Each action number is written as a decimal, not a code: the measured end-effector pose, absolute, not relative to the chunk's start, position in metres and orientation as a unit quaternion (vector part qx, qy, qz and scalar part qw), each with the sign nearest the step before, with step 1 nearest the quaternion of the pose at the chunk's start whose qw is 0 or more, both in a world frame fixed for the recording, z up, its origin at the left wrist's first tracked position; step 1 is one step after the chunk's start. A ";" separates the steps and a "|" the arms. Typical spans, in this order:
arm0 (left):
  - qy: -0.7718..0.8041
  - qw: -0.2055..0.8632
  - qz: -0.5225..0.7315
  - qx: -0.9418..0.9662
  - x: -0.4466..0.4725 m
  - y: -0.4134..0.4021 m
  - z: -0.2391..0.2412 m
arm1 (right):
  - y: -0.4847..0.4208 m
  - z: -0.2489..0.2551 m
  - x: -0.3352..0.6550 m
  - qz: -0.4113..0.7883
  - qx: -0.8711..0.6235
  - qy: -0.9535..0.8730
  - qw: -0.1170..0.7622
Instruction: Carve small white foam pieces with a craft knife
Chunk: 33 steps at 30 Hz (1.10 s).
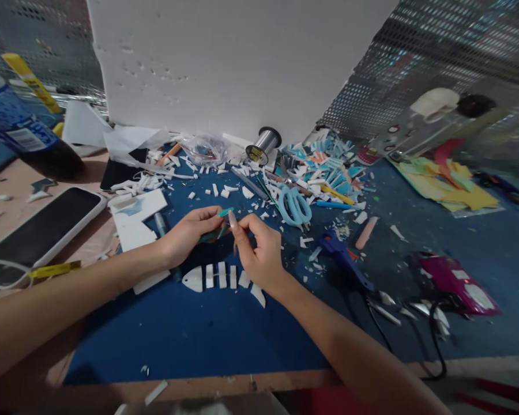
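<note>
Near the middle of the blue mat, my left hand (pixel 199 227) and my right hand (pixel 259 248) meet with their fingertips pinched together. Long nails show on both hands, teal on the left and pale on the right thumb. Whatever is between the fingers is too small and covered to make out. Just below them lies a row of white pieces: a pointed piece with a small hole (pixel 193 279), several narrow strips (pixel 222 275) and a curved end piece (pixel 258 295). A grey-blue marker (pixel 160 224) lies partly under my left wrist, beside a cut white board (pixel 134 222).
Scissors with light-blue handles (pixel 294 206), a wire spool (pixel 263 145) and a heap of white and blue scraps (pixel 328 167) lie behind my hands. A blue glue gun (pixel 343 259) with a cord is on the right. A phone (pixel 43 230) and a bottle (pixel 26 127) are left.
</note>
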<state>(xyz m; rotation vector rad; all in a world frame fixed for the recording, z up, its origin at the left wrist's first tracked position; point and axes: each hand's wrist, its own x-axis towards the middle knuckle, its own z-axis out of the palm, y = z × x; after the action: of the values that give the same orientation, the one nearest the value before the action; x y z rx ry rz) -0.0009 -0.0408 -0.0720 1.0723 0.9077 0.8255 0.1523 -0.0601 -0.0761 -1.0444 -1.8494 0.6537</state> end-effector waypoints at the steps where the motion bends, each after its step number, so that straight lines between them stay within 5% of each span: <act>1: 0.406 0.685 0.369 0.479 -0.001 -0.041 -0.071 | -0.060 -0.077 0.152 0.259 -0.422 -0.748 0.443; 33: 0.406 0.684 0.377 0.474 0.000 -0.041 -0.073 | -0.059 -0.078 0.149 0.244 -0.419 -0.753 0.445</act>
<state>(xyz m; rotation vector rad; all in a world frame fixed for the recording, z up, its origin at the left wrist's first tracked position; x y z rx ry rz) -0.0001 -0.0409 -0.0731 1.0628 0.9106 0.8442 0.1493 -0.0594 -0.0776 -1.0378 -1.8651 0.6058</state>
